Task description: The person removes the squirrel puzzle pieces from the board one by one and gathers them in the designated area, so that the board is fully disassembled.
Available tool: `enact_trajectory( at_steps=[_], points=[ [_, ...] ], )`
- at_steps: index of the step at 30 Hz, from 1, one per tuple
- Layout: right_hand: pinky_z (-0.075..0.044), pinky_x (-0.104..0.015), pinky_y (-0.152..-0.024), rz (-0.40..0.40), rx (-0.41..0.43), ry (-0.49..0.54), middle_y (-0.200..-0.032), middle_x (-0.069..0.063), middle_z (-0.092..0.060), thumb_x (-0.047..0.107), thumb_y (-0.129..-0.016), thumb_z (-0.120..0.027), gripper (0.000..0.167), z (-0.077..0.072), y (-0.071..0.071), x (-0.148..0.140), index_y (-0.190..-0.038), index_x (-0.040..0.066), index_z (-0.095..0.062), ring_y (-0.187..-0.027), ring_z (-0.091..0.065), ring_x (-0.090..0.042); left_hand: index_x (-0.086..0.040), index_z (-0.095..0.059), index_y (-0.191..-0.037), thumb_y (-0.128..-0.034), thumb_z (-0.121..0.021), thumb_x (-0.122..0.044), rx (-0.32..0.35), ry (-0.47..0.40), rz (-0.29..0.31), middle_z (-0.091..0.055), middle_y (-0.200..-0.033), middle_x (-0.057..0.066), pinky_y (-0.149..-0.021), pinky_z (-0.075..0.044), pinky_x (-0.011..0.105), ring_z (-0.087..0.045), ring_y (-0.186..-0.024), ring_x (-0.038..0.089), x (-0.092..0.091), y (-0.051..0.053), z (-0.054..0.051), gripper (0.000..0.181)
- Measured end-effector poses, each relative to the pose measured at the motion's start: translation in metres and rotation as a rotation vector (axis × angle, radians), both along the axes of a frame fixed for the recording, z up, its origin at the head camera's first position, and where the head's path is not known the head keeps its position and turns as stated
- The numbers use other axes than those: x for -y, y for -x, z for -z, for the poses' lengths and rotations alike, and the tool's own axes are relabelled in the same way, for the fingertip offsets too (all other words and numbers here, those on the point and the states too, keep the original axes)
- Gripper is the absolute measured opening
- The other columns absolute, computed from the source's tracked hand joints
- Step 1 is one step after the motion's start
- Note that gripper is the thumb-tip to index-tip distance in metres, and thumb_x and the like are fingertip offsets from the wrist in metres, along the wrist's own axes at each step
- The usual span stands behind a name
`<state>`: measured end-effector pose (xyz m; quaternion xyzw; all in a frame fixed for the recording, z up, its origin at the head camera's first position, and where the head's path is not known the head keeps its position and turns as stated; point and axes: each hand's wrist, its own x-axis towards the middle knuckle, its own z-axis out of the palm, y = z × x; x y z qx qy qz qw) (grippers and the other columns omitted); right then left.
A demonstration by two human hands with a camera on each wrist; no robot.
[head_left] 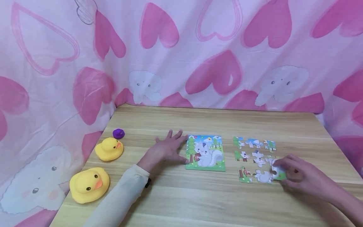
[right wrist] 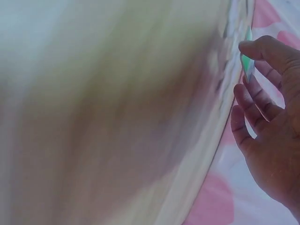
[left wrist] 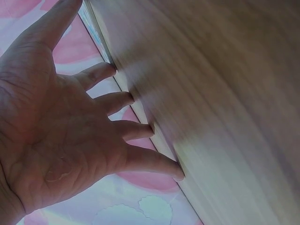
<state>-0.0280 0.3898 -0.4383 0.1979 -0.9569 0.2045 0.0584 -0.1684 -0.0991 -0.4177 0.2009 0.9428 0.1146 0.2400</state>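
Observation:
A square picture board (head_left: 205,153) with a white squirrel lies flat on the table, and my left hand (head_left: 169,149) rests at its left edge with fingers spread. In the left wrist view that hand (left wrist: 70,122) has its fingertips down on the wood. To the right of the board, several jigsaw pieces (head_left: 259,158) lie in spaced rows. My right hand (head_left: 303,176) pinches one jigsaw piece (head_left: 280,172) at the lower right of these rows. Thumb and fingers hold the piece (right wrist: 247,61) by its edges in the right wrist view, tilted off the table.
Two yellow rubber ducks (head_left: 109,149) and a small purple duck (head_left: 118,133) stand along the table's left side. A pink curtain with hearts (head_left: 212,72) hangs behind and beside the wooden table (head_left: 184,201).

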Motion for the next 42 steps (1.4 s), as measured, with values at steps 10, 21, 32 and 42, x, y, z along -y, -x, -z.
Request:
enact_trajectory(
  at_steps=[10, 21, 32, 42],
  points=[
    [-0.035, 0.001, -0.077, -0.004, 0.027, -0.032, -0.102, 0.022, -0.058, 0.008, -0.059, -0.100, 0.069, 0.016, -0.008, -0.022, -0.116, 0.034, -0.072, -0.089, -0.052, 0.007, -0.040, -0.025, -0.168, -0.0793, -0.083, -0.066, -0.004, 0.004, 0.000, -0.008, -0.181, -0.003, -0.115, -0.007, 0.091, 0.000, -0.167, 0.042, -0.004, -0.001, 0.002, 0.110],
    [-0.052, -0.011, -0.073, -0.071, 0.140, -0.057, -0.105, 0.019, -0.058, 0.012, -0.066, -0.098, 0.062, 0.016, -0.002, -0.031, -0.118, 0.033, -0.071, -0.092, -0.051, 0.011, -0.041, -0.024, -0.168, -0.0786, -0.083, -0.068, -0.004, 0.006, 0.007, -0.008, -0.181, -0.004, -0.116, -0.007, 0.090, 0.000, -0.167, 0.041, -0.008, 0.001, 0.005, 0.110],
    [-0.049, -0.021, -0.067, -0.025, 0.032, 0.008, -0.112, 0.009, -0.066, 0.010, -0.088, -0.085, 0.044, -0.009, 0.012, -0.029, -0.125, 0.029, -0.073, -0.096, -0.053, 0.007, -0.038, -0.020, -0.170, -0.0820, -0.081, -0.067, 0.010, -0.039, 0.037, -0.014, -0.181, 0.001, -0.121, -0.020, 0.082, -0.011, -0.167, 0.041, -0.004, 0.010, -0.004, 0.110],
    [-0.043, -0.079, -0.094, 0.227, 0.041, 0.051, -0.153, -0.034, -0.042, 0.033, -0.104, -0.068, 0.062, -0.012, 0.092, -0.037, -0.156, 0.008, -0.048, -0.134, -0.040, -0.060, -0.032, -0.014, -0.171, -0.0870, -0.072, -0.073, -0.216, -0.079, 0.035, -0.010, -0.181, 0.006, -0.122, -0.022, 0.079, -0.014, -0.166, 0.042, 0.019, 0.071, -0.025, 0.110]
  ],
)
